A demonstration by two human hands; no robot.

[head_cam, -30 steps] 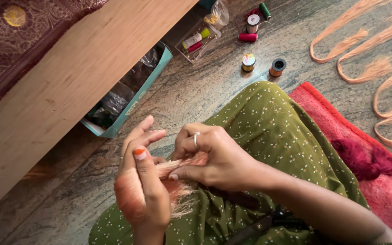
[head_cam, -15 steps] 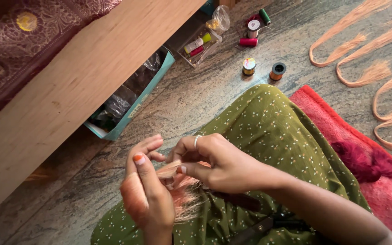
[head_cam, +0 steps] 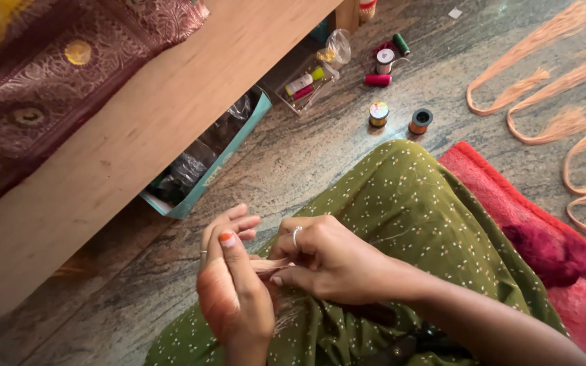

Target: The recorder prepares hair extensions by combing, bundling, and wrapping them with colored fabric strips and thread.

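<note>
Over my lap, covered in green dotted cloth [head_cam: 415,210], my two hands meet. My left hand [head_cam: 233,291] pinches a thin bundle of peach thread [head_cam: 270,265] between thumb and fingers. My right hand [head_cam: 323,261], a ring on one finger, grips the same bundle from the right, its fingers curled shut on it. A loose tuft of the thread hangs below the hands [head_cam: 289,308].
A wooden bed edge [head_cam: 137,135] with maroon patterned cloth [head_cam: 49,81] runs along the left. A teal box [head_cam: 205,169] sits under it. Thread spools [head_cam: 381,112], [head_cam: 420,120] and a clear case [head_cam: 303,85] lie on the stone floor. Peach thread bundles [head_cam: 544,88] lie at right, beside a red mat [head_cam: 551,237].
Both hands have shifted slightly, the left fingers closing in on the thread while the right hand keeps its pinch. The view has tilted a little.
</note>
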